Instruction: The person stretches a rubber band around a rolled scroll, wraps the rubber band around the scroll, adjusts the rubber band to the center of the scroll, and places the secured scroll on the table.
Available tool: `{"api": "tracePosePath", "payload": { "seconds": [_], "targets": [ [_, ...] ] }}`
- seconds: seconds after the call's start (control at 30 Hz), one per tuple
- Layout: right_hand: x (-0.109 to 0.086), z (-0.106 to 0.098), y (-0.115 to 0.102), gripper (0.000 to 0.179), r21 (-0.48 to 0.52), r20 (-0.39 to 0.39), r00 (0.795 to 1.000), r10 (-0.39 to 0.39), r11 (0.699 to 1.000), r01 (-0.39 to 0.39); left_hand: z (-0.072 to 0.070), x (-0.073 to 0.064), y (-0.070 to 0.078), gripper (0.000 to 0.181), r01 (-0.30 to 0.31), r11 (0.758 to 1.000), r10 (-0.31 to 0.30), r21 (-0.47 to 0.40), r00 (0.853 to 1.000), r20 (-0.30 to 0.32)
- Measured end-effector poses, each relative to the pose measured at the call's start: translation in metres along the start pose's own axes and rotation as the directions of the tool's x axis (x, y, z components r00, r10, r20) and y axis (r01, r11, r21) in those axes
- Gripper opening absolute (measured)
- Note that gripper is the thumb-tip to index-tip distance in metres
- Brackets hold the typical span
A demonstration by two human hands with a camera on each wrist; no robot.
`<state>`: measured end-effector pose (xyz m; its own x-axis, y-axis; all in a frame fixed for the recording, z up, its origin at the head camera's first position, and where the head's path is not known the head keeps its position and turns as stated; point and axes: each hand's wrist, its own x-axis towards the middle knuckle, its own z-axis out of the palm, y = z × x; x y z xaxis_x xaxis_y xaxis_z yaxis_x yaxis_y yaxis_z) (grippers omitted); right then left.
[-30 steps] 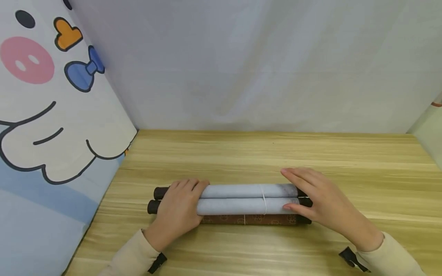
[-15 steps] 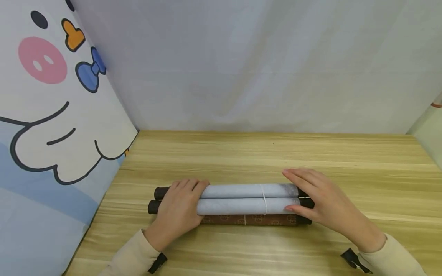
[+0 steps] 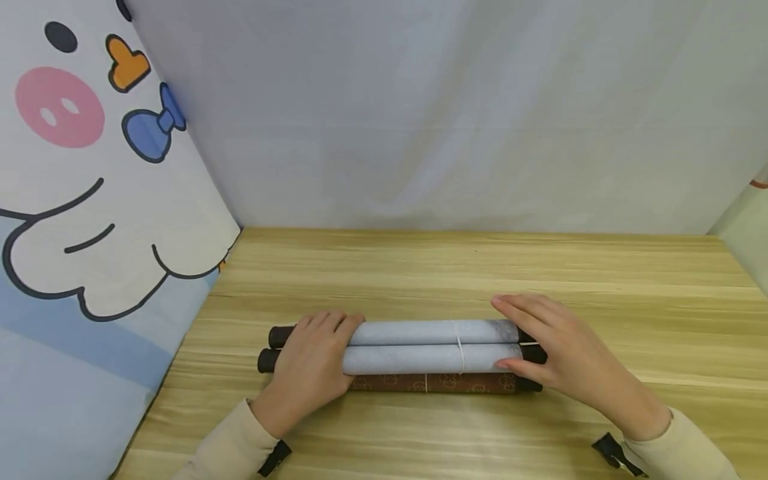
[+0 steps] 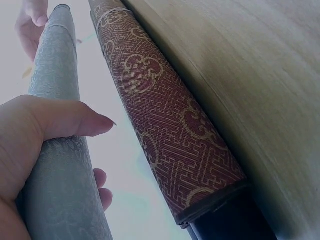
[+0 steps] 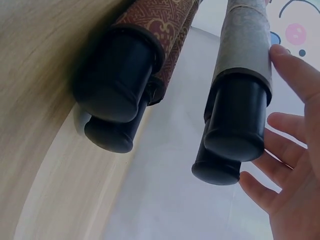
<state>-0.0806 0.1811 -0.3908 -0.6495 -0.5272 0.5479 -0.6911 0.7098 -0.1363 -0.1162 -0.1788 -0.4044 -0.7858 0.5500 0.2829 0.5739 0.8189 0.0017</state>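
Note:
A pair of pale grey-blue scroll rolls (image 3: 408,359), tied together with thin white string, hangs over the table. My left hand (image 3: 315,360) grips them near their left end, thumb across the near roll in the left wrist view. At the right end, my right hand (image 3: 567,353) stays spread around the black end caps (image 5: 237,117), with the thumb tip right at the near roll's edge. Below lies a second pair of rolls, a dark red scroll (image 3: 444,383) with gold pattern, partly hidden by the grey-blue pair. A gap separates the two pairs in both wrist views.
The wood-grain table (image 3: 456,280) extends behind and in front of the scrolls. A pale curtain (image 3: 450,120) closes off the back. Cartoon-printed cloth (image 3: 144,233) hangs along the left edge. Black straps (image 3: 612,450) show by both sleeves.
Both hands and the scrolls stay almost still, with the right hand a touch further right than a second ago. The printed cloth on the left has swayed.

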Motion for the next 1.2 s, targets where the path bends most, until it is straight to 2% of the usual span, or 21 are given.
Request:
{"api": "tracePosePath", "payload": {
  "seconds": [0.13, 0.23, 0.37, 0.5, 0.63, 0.73, 0.83, 1.0, 1.2],
  "targets": [
    [0.002, -0.002, -0.018, 0.074, -0.006, 0.021, 1.0, -0.012, 1.0, 0.012, -0.005, -0.007, -0.004, 0.077, -0.027, 0.999, 0.027, -0.028, 1.0, -0.003],
    [0.005, 0.005, -0.032, 0.073, -0.033, 0.026, 0.999, -0.036, 0.999, 0.036, -0.008, -0.01, -0.003, 0.078, -0.046, 0.998, 0.046, -0.039, 0.999, -0.011],
    [0.015, 0.024, -0.047, 0.073, -0.054, 0.053, 0.996, -0.067, 0.996, 0.07, -0.009, -0.006, 0.009, 0.079, -0.069, 0.997, 0.069, -0.031, 0.998, -0.013],
    [0.028, 0.035, -0.061, 0.072, -0.009, 0.069, 0.994, -0.082, 0.997, 0.082, -0.006, -0.001, 0.025, 0.076, -0.11, 0.993, 0.11, -0.05, 0.994, -0.014],
    [0.029, 0.021, -0.057, 0.074, 0.019, 0.041, 0.999, -0.028, 0.999, 0.027, -0.006, -0.001, 0.025, 0.078, -0.094, 0.994, 0.093, -0.055, 0.996, -0.016],
    [0.021, 0.006, -0.046, 0.076, -0.008, 0.04, 0.999, 0.02, 1.0, -0.02, -0.007, -0.003, 0.015, 0.081, -0.056, 0.997, 0.055, -0.048, 0.998, -0.02],
    [0.012, 0.0, -0.039, 0.077, -0.038, 0.067, 0.997, 0.042, 0.998, -0.039, -0.007, -0.005, 0.006, 0.081, -0.035, 0.998, 0.034, -0.048, 0.999, -0.031],
    [0.006, 0.007, -0.039, 0.073, -0.05, 0.078, 0.996, 0.031, 0.998, -0.027, -0.008, -0.005, 0.004, 0.08, -0.042, 0.998, 0.039, -0.045, 0.998, -0.052],
    [0.026, 0.031, -0.059, 0.073, -0.053, 0.1, 0.994, -0.034, 0.998, 0.039, -0.005, 0.001, 0.021, 0.078, -0.106, 0.994, 0.104, -0.021, 0.992, -0.075]
  ]
}}
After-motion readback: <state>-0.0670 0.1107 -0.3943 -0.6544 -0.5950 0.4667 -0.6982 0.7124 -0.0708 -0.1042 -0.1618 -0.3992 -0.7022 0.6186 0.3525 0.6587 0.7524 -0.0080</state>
